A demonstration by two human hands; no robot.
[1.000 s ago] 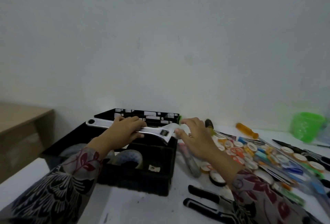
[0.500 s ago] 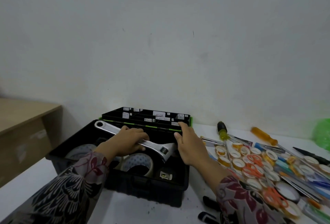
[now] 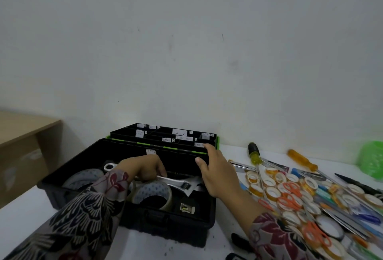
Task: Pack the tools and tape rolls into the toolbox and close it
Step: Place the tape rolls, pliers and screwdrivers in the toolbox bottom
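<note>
The black toolbox (image 3: 165, 225) stands open on the left half of the counter (image 3: 31, 214). Behind its rear edge sits a green-trimmed organiser tray (image 3: 165, 133), divided into compartments with small white labels. Inside the box lie two large clear tape rolls, one near the middle (image 3: 153, 191) and one at the left end (image 3: 83, 177). A silver adjustable wrench (image 3: 178, 184) lies slantwise above them, its jaw end toward the right wall. A small metal piece (image 3: 186, 208) sits in the front right corner.

The counter is white and meets a plain white wall (image 3: 186, 52). A pale wooden unit (image 3: 22, 133) stands at the far left. To the right of the box the counter carries a heap of small tape rolls (image 3: 271, 192), mixed with orange-handled scissors (image 3: 290, 199) and pens. Behind the heap lie a yellow-and-black screwdriver (image 3: 254, 154) and an orange-handled screwdriver (image 3: 301, 160). A blurred green container (image 3: 372, 160) stands at the far right.

The left grip (image 3: 143, 168), in a patterned sleeve, is down inside the box with its fingers curled round the wrench's handle. The right grip (image 3: 221, 175) rests on the box's right rear corner. Its fingers are nearly straight along the rim, the forefinger reaching the tray, and it holds nothing.
</note>
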